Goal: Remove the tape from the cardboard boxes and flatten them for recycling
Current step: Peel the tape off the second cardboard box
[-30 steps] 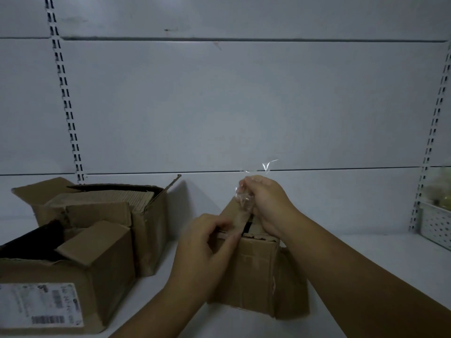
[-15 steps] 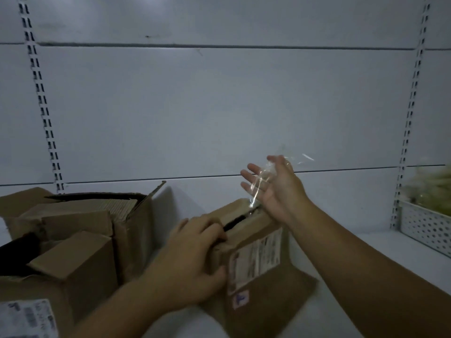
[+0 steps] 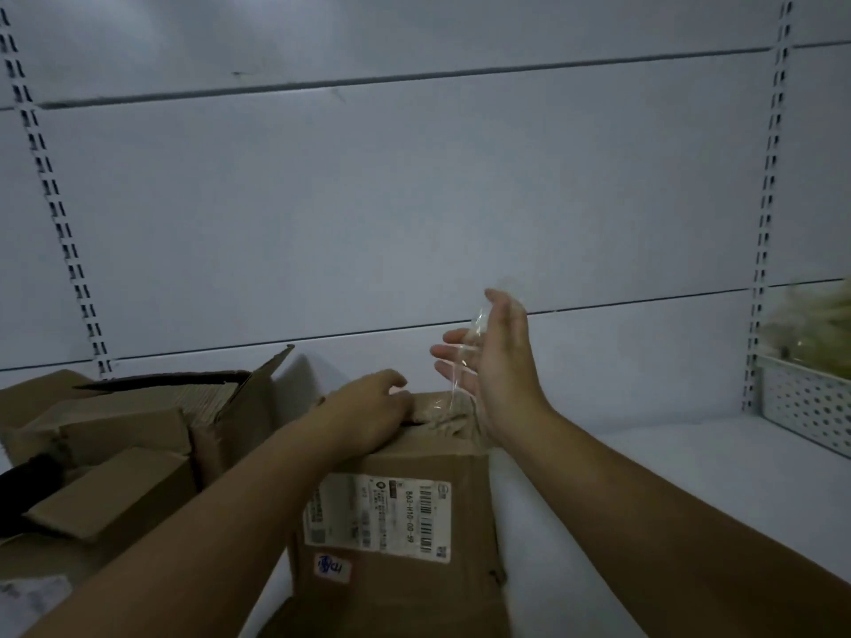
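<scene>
A brown cardboard box (image 3: 405, 536) with a white shipping label on its near face stands on the white shelf in front of me. My left hand (image 3: 368, 414) presses down on the box's top left, fingers curled over the flap edge. My right hand (image 3: 495, 361) is raised above the box's top right corner with its fingers spread and straight. A crumpled strip of clear tape (image 3: 463, 361) sticks to its fingers and hangs down toward the torn, frayed top of the box.
Two more open cardboard boxes (image 3: 152, 421) sit at the left, one nearer box (image 3: 101, 504) in front of the other. A white perforated basket (image 3: 810, 407) holding something pale green stands at the far right. The shelf surface (image 3: 690, 476) runs to the right of the box.
The box has tipped so its labelled face turns toward me. My right hand pulled the tape off, opened and lifted; the tape clings to its spread fingers. My left hand shifted onto the box top.
</scene>
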Action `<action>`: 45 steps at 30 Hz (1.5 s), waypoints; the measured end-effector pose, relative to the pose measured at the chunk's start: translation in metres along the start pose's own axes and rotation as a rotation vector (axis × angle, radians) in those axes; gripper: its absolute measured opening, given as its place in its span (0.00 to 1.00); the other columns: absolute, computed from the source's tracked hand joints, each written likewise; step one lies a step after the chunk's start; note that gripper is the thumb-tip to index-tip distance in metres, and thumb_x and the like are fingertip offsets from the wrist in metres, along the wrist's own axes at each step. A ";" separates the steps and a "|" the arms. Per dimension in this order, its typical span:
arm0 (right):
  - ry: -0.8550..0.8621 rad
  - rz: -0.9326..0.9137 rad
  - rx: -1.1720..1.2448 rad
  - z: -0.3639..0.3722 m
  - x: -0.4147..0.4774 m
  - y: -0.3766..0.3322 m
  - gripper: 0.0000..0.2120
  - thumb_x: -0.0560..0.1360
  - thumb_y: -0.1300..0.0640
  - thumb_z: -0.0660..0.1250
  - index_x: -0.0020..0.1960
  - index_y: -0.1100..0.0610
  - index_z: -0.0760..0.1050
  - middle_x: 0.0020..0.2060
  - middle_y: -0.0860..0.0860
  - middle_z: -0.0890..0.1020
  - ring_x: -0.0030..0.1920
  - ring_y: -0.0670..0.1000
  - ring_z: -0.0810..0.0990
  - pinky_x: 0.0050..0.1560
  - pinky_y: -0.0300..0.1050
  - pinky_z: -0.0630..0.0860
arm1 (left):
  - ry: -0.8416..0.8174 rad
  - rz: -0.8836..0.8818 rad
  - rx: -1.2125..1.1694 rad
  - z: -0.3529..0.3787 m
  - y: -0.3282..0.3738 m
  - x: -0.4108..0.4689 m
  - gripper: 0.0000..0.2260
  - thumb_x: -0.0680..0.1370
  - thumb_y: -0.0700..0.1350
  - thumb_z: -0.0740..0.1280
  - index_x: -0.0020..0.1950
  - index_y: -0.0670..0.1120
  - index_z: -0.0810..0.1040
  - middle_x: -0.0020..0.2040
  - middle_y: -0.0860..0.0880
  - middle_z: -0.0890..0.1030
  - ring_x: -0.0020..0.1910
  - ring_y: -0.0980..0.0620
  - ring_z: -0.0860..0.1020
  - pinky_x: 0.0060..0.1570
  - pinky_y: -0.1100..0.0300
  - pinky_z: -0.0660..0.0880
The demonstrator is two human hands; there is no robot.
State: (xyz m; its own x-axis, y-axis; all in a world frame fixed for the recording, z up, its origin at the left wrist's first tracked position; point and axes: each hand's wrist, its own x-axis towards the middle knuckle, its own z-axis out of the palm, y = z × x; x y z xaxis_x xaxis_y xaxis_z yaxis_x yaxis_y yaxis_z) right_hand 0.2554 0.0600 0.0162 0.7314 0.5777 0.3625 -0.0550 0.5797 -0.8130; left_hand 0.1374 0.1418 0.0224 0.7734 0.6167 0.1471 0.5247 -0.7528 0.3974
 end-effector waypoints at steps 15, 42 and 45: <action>-0.757 -0.117 -1.159 -0.084 -0.002 -0.092 0.22 0.65 0.46 0.73 0.57 0.37 0.71 0.48 0.38 0.76 0.45 0.36 0.76 0.46 0.32 0.69 | -0.043 -0.003 0.057 0.009 -0.005 0.011 0.16 0.79 0.60 0.53 0.59 0.57 0.74 0.51 0.54 0.79 0.48 0.55 0.76 0.57 0.50 0.73; -0.638 -0.300 -1.210 -0.064 -0.048 -0.078 0.16 0.67 0.60 0.71 0.52 0.46 0.78 0.54 0.37 0.75 0.48 0.37 0.78 0.44 0.29 0.75 | -0.040 0.400 -0.482 0.014 0.021 0.010 0.08 0.78 0.50 0.64 0.48 0.48 0.81 0.39 0.53 0.81 0.34 0.62 0.76 0.39 0.65 0.71; -0.452 -0.473 -1.179 -0.073 -0.059 -0.068 0.21 0.69 0.53 0.69 0.61 0.44 0.72 0.53 0.36 0.73 0.45 0.41 0.76 0.40 0.33 0.77 | -0.015 0.361 -0.469 0.018 0.021 0.013 0.06 0.78 0.45 0.64 0.49 0.44 0.79 0.41 0.49 0.82 0.33 0.60 0.76 0.37 0.67 0.72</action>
State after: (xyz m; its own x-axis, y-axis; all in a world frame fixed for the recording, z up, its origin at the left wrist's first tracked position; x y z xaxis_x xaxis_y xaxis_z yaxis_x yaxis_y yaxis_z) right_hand 0.2652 -0.0549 0.0166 0.2184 0.7314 0.6461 0.9180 0.0706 -0.3903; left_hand 0.1649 0.1294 0.0166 0.8802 0.3346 0.3365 0.0164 -0.7301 0.6832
